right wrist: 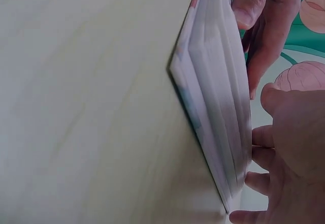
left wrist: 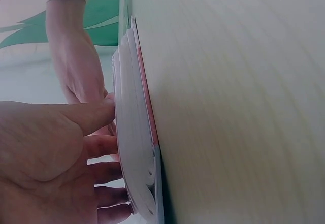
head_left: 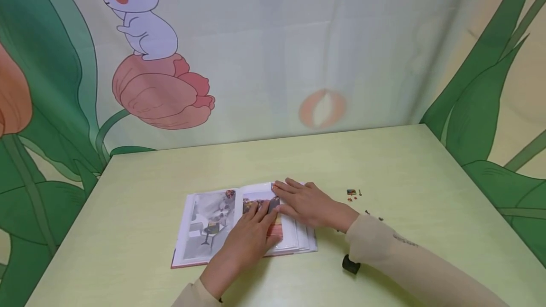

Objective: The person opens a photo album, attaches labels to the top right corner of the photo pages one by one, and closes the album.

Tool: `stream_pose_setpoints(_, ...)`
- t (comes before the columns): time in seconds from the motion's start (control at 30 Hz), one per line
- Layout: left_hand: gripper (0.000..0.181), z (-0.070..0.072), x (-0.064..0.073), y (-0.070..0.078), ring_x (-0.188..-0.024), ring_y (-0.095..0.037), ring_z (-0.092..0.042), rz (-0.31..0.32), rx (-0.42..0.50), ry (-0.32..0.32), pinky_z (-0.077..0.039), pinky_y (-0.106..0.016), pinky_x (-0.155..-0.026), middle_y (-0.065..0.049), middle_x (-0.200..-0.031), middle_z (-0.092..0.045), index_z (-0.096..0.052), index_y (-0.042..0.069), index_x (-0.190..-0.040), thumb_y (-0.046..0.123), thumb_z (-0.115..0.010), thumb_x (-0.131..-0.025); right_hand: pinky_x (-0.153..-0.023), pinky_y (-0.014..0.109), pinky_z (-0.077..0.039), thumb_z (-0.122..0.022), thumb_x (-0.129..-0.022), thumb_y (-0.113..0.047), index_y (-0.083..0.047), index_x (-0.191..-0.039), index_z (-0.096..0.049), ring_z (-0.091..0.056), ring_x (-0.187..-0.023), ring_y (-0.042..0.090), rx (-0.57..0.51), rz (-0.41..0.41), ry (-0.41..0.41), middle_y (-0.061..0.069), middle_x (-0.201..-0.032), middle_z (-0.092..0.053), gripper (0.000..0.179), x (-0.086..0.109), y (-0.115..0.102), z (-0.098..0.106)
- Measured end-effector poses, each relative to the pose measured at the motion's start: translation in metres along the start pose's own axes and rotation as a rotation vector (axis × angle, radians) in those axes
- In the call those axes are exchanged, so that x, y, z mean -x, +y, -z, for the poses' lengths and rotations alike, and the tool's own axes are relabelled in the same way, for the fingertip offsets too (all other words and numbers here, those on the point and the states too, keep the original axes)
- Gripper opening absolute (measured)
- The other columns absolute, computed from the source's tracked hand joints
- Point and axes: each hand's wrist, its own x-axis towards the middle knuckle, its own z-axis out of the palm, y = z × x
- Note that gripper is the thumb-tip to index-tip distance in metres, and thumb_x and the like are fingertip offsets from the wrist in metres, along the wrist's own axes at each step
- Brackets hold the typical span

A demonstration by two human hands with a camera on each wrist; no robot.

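A photo album lies spread on the table, a mostly grey picture on its left page and a colourful photo on its right page. My left hand rests on the right page, fingers extended over the photo. Beside it, my right hand lies spread across that page's upper right part, covering some of the photo. From the side, the left wrist view shows the left thumb and fingers against the top of the page stack. In the right wrist view, the right fingers reach along the album's edge.
Small colourful pieces lie on the table right of the album, with dark bits near the right sleeve. A black object sits under the right cuff. Behind the table hangs a printed curtain.
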Motion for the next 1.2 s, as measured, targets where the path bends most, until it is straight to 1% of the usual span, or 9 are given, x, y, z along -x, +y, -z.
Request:
stream_pose_setpoints(0.23,0.063,0.001,0.000,0.001,-0.150,-0.046,-0.029,-0.002,0.002,0.007,-0.030,-0.056,-0.120,-0.023,-0.162,-0.035,-0.047,0.001,-0.153,0.035,-0.065,-0.102,-0.116,0.061,-0.033,-0.037,-0.111,-0.048,-0.013,-0.164,-0.031,-0.022,-0.156,0.031,-0.003,-0.054,-0.031,0.003,-0.170,-0.024,0.063,-0.006,0.001,0.004)
stream_pose_setpoints(0.47,0.063,0.003,0.001,0.001,-0.150,-0.046,-0.029,0.008,0.003,0.002,-0.030,-0.056,-0.120,-0.023,-0.163,-0.035,-0.047,0.001,-0.153,0.035,-0.064,-0.103,-0.117,0.062,-0.032,-0.038,-0.111,-0.047,-0.015,-0.165,-0.028,-0.022,-0.156,0.030,0.003,-0.073,-0.051,0.002,-0.171,-0.022,0.063,-0.012,0.005,0.005)
stream_pose_setpoints(0.63,0.063,0.001,0.000,0.001,-0.150,-0.046,-0.030,-0.008,0.003,0.011,-0.030,-0.056,-0.120,-0.023,-0.162,-0.036,-0.049,0.000,-0.152,0.034,-0.066,-0.102,-0.117,0.064,-0.029,-0.041,-0.111,-0.045,-0.014,-0.164,-0.029,-0.024,-0.155,0.029,0.005,-0.103,-0.057,0.005,-0.170,-0.024,0.063,-0.017,0.008,0.007)
stream_pose_setpoints(0.73,0.063,0.001,0.000,0.000,-0.149,-0.047,-0.032,-0.024,-0.011,0.019,-0.031,-0.055,-0.119,-0.024,-0.160,-0.038,-0.050,-0.001,-0.151,0.034,-0.066,-0.101,-0.117,0.065,-0.027,-0.043,-0.111,-0.045,-0.014,-0.164,-0.029,-0.024,-0.155,0.028,-0.012,-0.123,-0.065,0.006,-0.170,-0.025,0.064,-0.018,0.009,0.009)
stream_pose_setpoints(0.87,0.061,0.001,0.000,0.000,-0.148,-0.046,-0.034,-0.030,-0.029,0.022,-0.032,-0.054,-0.119,-0.025,-0.159,-0.039,-0.051,-0.002,-0.149,0.034,-0.066,-0.101,-0.118,0.065,-0.025,-0.043,-0.110,-0.046,-0.012,-0.164,-0.030,-0.024,-0.155,0.029,-0.042,-0.150,-0.063,0.007,-0.169,-0.026,0.065,-0.022,0.012,0.009)
stream_pose_setpoints(1.03,0.060,0.001,-0.001,0.001,-0.148,-0.046,-0.033,-0.032,-0.028,0.010,-0.031,-0.052,-0.120,-0.025,-0.159,-0.039,-0.052,-0.002,-0.149,0.034,-0.065,-0.102,-0.119,0.061,-0.025,-0.040,-0.109,-0.053,-0.011,-0.163,-0.032,-0.023,-0.156,0.028,-0.025,-0.202,-0.052,0.006,-0.168,-0.029,0.069,-0.026,0.018,0.006)
stream_pose_setpoints(1.13,0.060,0.002,-0.002,0.001,-0.148,-0.045,-0.034,-0.018,-0.023,0.008,-0.033,-0.054,-0.119,-0.024,-0.159,-0.040,-0.053,0.000,-0.149,0.034,-0.066,-0.102,-0.119,0.061,-0.025,-0.039,-0.109,-0.053,-0.012,-0.163,-0.032,-0.023,-0.156,0.028,-0.029,-0.211,-0.050,0.005,-0.168,-0.030,0.068,-0.027,0.021,0.003)
stream_pose_setpoints(1.2,0.059,0.002,-0.003,0.001,-0.147,-0.044,-0.036,-0.010,-0.013,0.020,-0.036,-0.056,-0.116,-0.023,-0.158,-0.042,-0.055,0.000,-0.147,0.034,-0.068,-0.101,-0.119,0.061,-0.024,-0.039,-0.110,-0.050,-0.011,-0.163,-0.032,-0.023,-0.156,0.028,-0.047,-0.215,-0.046,0.005,-0.168,-0.030,0.066,-0.028,0.022,0.003)
